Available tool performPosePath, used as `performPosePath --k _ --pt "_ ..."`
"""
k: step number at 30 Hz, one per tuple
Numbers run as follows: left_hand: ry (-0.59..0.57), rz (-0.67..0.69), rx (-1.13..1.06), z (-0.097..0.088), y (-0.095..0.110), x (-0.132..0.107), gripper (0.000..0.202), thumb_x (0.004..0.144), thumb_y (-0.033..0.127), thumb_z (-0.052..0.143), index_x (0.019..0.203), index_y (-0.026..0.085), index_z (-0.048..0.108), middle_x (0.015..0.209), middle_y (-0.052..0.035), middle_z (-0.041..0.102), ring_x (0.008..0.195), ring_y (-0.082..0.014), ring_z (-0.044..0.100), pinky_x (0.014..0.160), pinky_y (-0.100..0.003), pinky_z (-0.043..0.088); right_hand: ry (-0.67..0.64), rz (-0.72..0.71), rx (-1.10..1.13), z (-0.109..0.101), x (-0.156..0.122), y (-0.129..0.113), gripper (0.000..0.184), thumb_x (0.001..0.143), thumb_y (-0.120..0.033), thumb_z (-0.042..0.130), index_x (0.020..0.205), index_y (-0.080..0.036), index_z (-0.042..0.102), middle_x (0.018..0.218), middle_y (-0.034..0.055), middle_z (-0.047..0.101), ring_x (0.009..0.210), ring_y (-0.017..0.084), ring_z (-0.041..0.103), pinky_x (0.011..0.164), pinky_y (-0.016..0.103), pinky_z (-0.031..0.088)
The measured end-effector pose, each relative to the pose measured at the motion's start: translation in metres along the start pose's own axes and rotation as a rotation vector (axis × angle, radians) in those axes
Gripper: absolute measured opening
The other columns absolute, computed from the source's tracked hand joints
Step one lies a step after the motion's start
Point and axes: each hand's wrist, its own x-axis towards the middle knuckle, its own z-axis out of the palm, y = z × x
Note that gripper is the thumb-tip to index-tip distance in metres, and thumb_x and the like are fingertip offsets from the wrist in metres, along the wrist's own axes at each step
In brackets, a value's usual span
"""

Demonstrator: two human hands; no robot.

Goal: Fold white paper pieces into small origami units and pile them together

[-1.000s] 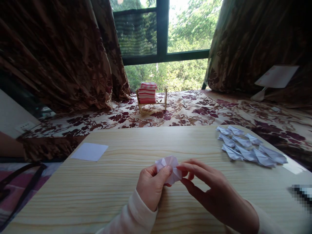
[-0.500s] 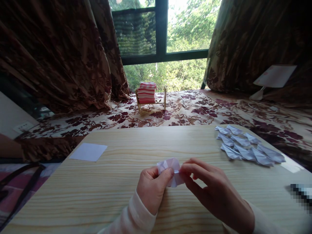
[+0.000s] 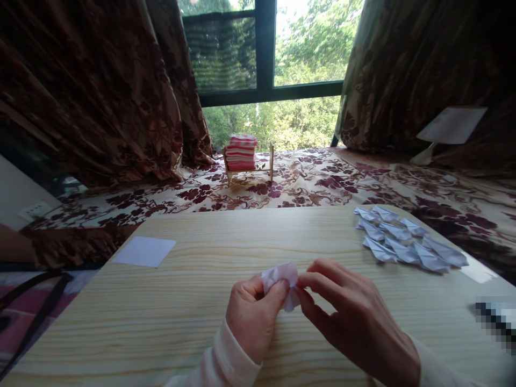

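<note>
Both my hands meet over the near middle of a light wooden table [image 3: 193, 322]. Between them is a small piece of folded white paper [image 3: 280, 274]. My left hand [image 3: 252, 317] pinches its left side with thumb and fingers curled round it. My right hand [image 3: 350, 317] pinches its right edge with fingertips pressed together. The lower part of the paper is hidden behind my fingers.
Several folded white paper pieces [image 3: 407, 244] lie in a cluster at the table's far right. A flat white paper square [image 3: 144, 251] lies at the far left. Beyond the table are a floral cloth, a small wooden rack of striped cloths [image 3: 242, 153], curtains and a window.
The folded paper has been squeezed smaller and sits lower between my fingers. My hands have closed in slightly on it and stayed in the same place on the table.
</note>
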Motion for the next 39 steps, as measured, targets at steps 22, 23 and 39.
performPosePath --k 22,23,39 --pt "-0.008 0.048 -0.05 0.001 -0.011 0.003 0.02 0.068 0.029 0.065 0.061 0.012 0.072 0.058 -0.0026 0.064 0.058 -0.0141 0.052 0.056 -0.024 0.041 -0.08 0.185 0.177 -0.001 0.001 0.0 0.018 0.088 -0.018 0.047 0.075 -0.019 0.06 0.066 0.0007 0.053 0.057 0.012 0.051 0.051 0.023 0.037" --pt "-0.011 0.048 -0.053 0.001 -0.01 0.003 0.02 0.068 0.028 0.064 0.061 0.011 0.072 0.057 -0.0024 0.063 0.058 -0.0138 0.051 0.056 -0.024 0.04 -0.08 0.195 0.178 0.0 0.001 0.0 0.018 0.087 -0.018 0.047 0.074 -0.019 0.059 0.066 0.0006 0.053 0.057 0.012 0.051 0.052 0.023 0.037" --pt "-0.04 0.034 -0.088 0.002 -0.008 0.002 0.018 0.068 0.027 0.066 0.07 0.012 0.073 0.069 -0.0032 0.07 0.067 -0.0175 0.061 0.065 -0.025 0.047 -0.109 0.34 0.295 0.003 0.0 0.008 0.014 0.086 -0.024 0.053 0.074 -0.019 0.056 0.065 -0.001 0.052 0.058 0.012 0.049 0.053 0.024 0.039"
